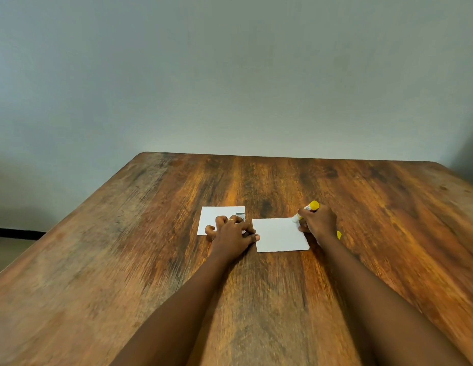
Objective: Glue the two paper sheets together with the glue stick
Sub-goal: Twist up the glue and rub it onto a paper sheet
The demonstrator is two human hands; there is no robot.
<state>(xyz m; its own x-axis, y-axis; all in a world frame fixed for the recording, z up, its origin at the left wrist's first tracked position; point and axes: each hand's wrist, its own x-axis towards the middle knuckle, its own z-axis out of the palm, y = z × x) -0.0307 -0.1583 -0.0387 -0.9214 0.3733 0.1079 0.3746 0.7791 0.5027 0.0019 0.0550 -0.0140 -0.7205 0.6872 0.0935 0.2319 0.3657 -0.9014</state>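
Nearest the camera, two bare forearms reach out across the wooden table (151,260). The left hand (232,233) grips nothing: its bent fingers rest with their tips on the left sheet (217,215), and its thumb lies at the near-left edge of the right sheet (279,235), which appears to steady it. The two sheets lie flat just beside each other, not overlapping. The right hand (318,223) has its fingers wrapped round the glue stick (309,208), whose pale tip is down on the far-right corner of the right sheet, so gluing looks barely begun. A yellow cap (339,235) peeks out behind that wrist. The main risk is that the light sheet gets dragged or buckled when the stick is stroked, since only a thumb holds it, at the opposite side. Thin or patchy glue near the edges would leave the corners lifting. The wrist could also knock the cap away. Beyond the far table edge rises a plain grey wall (230,75).
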